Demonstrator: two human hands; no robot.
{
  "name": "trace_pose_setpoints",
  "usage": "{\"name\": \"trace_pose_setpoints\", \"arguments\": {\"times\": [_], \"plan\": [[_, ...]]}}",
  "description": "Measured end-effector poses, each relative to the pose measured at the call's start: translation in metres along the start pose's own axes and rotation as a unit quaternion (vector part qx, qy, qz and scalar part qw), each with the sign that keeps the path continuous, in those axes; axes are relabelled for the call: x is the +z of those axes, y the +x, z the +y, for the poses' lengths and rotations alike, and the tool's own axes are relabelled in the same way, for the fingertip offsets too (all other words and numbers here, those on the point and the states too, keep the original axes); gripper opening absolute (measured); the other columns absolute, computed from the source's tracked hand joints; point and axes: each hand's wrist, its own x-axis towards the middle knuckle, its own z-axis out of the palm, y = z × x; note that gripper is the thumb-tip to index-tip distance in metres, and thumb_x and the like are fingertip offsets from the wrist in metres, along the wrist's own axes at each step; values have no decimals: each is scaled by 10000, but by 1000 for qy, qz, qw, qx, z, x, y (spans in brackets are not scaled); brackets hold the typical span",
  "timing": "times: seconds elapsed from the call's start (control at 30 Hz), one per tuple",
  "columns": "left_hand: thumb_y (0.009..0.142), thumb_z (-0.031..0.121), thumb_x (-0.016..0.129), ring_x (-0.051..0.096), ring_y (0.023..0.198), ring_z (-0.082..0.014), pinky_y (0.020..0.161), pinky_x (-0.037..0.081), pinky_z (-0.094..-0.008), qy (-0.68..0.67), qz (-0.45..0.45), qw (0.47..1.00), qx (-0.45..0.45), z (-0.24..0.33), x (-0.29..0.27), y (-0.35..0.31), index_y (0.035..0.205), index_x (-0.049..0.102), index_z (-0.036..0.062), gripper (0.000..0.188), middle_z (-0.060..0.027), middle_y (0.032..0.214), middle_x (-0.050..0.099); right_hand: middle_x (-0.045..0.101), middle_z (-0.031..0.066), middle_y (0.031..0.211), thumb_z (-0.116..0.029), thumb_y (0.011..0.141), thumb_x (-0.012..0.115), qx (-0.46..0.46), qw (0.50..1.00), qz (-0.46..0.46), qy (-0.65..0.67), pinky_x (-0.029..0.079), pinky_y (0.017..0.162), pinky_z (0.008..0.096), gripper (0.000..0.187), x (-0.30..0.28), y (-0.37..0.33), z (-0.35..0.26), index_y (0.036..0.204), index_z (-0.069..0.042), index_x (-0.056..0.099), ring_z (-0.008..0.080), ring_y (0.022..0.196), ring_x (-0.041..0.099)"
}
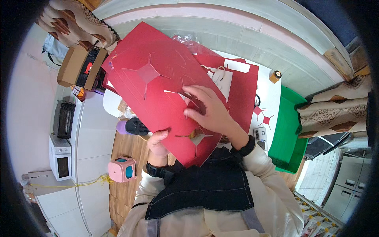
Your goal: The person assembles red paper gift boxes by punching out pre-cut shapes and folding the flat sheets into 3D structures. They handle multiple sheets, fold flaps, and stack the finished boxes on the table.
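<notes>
A large red cardboard sheet [136, 102] is held up at a slant in front of me. My left hand [158, 145] grips its lower left edge, the thumb lying on top. In the middle of the sheet, my right hand [211, 110] has its thumb and fingers closed around a partly lifted cut piece [192, 102], whose pale underside shows; the fingers hide some of it. Nearer me is a star-like opening [196, 137] with thin slits. Farther up, a similar square-centred shape [148, 74] is still in the sheet.
Behind lies another red sheet [246, 89] with white pieces on it. Two small red cut-outs [267, 120] rest on the white table [272, 98], near a small amber jar [275, 76] and a grey-white device [260, 134]. A green tray [290, 132] stands right; an open carton [71, 67] is far left.
</notes>
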Motion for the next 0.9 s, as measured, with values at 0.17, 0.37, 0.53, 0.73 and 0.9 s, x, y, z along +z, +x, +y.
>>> {"name": "trace_pose_setpoints", "arguments": {"times": [0.17, 0.37, 0.53, 0.73, 0.9], "plan": [[722, 161, 625, 533, 1205, -323, 1036, 409, -435, 93, 29, 995, -7, 5, -8, -2, 1349, 469, -6, 668, -157, 1316, 559, 684, 120, 984, -125, 909, 598, -18, 990, 117, -76, 522, 756, 385, 142, 7, 2, 10, 973, -30, 682, 329, 861, 653], [754, 164, 630, 559, 1160, -304, 1027, 415, -426, 59, 84, 995, 1, -4, -7, 8, 1319, 498, -1, 603, -141, 1251, 591, 696, 80, 908, -194, 1012, 500, 117, 946, 247, 175, 517, 685, 309, 251, -15, -26, 14, 979, 1, 654, 195, 855, 680], [773, 150, 629, 557, 1160, -303, 1027, 413, -428, 113, 87, 989, 31, 0, -15, 5, 1322, 496, -5, 586, -140, 1265, 584, 649, 51, 834, -210, 1040, 462, 149, 916, 353, 114, 476, 599, 247, 277, -79, -56, 41, 1035, 6, 634, 115, 685, 637], [834, 229, 670, 523, 1213, -285, 1051, 389, -426, 278, 73, 957, 28, 15, -40, 18, 1387, 432, -6, 646, -133, 1329, 538, 662, 84, 711, -246, 1008, 520, 289, 828, 467, -117, 503, 577, 282, 315, -151, -156, 138, 1062, 34, 655, 147, 655, 676], [863, 244, 662, 509, 1231, -291, 1067, 381, -432, 296, 78, 950, 57, 24, -23, 29, 1437, 364, 1, 691, -138, 1368, 499, 648, 228, 1159, -345, 853, 672, 461, 807, 119, -348, 504, 906, 440, 551, -156, -181, 179, 1306, -56, 552, 391, 1046, 631]]}}
